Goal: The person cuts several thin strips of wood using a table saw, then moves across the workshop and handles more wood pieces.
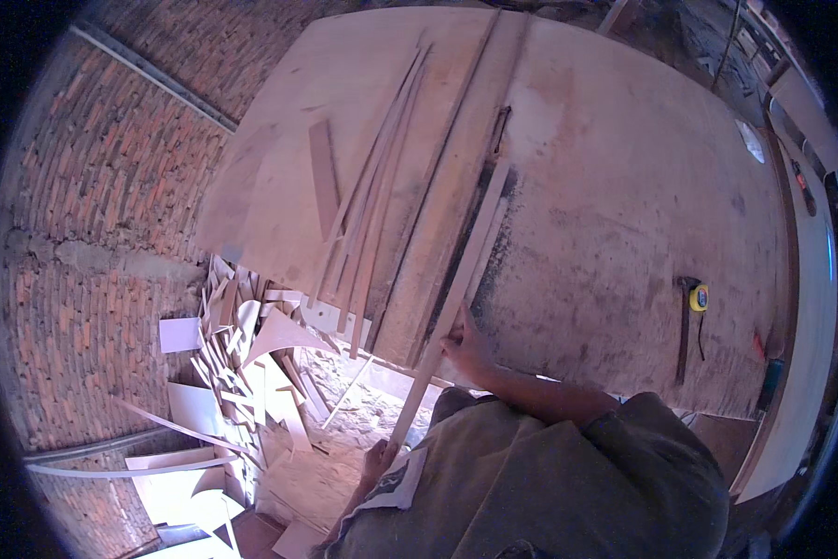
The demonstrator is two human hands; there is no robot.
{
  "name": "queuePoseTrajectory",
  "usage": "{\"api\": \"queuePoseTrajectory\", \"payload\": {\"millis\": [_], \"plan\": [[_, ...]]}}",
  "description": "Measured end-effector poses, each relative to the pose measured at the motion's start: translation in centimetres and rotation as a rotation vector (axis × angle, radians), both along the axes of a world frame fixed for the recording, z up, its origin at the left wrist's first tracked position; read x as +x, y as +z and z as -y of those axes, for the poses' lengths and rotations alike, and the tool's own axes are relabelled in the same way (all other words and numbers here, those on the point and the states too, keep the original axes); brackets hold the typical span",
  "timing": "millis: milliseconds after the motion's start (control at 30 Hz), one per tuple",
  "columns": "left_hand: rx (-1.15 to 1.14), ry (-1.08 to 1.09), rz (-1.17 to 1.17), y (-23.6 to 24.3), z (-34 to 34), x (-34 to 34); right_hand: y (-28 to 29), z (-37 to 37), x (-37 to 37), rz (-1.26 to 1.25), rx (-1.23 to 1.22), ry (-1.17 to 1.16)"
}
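A long, thin wooden strip (pixel 456 284) slants across the near edge of a big wooden worktable (pixel 615 214). My left hand (pixel 377 462) is closed around its near end, low beside my body. Farther up, my right hand (pixel 467 350) pinches the same strip between thumb and fingers. A second, shorter strip (pixel 490 244) lies close along its right side, with dark dust around it. To the left, a long straight board (pixel 435 247) runs along the tabletop. Just past the strip's far end sits a small dark narrow piece (pixel 502 129), too unclear to name.
Several loose thin strips (pixel 372 205) and a short flat piece (pixel 324 177) lie on the table's left. At right are a hammer (pixel 685 331) and a yellow tape measure (pixel 699 298). Wood offcuts (pixel 242 363) heap below the table by a brick wall (pixel 93 168).
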State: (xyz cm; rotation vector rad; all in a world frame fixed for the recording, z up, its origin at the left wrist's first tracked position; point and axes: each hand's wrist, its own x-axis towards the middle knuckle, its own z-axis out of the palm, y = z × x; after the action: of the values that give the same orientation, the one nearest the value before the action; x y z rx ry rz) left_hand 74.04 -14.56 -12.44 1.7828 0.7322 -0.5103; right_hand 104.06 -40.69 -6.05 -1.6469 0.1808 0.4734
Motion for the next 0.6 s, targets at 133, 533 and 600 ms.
{"api": "queuePoseTrajectory", "payload": {"millis": [133,533,600], "plan": [[0.115,-0.134,-0.029,0.6,0.3,1.2,-1.9,-0.7,0.4,0.075,-0.077,0.029],[-0.178,0.01,-0.147,0.8,1.3,4.0,-2.7,-0.8,1.8,0.186,-0.317,0.084],[-0.228,0.037,-0.136,1.0,1.7,4.6,-3.5,-0.7,2.5,0.068,-0.357,0.151]]}}
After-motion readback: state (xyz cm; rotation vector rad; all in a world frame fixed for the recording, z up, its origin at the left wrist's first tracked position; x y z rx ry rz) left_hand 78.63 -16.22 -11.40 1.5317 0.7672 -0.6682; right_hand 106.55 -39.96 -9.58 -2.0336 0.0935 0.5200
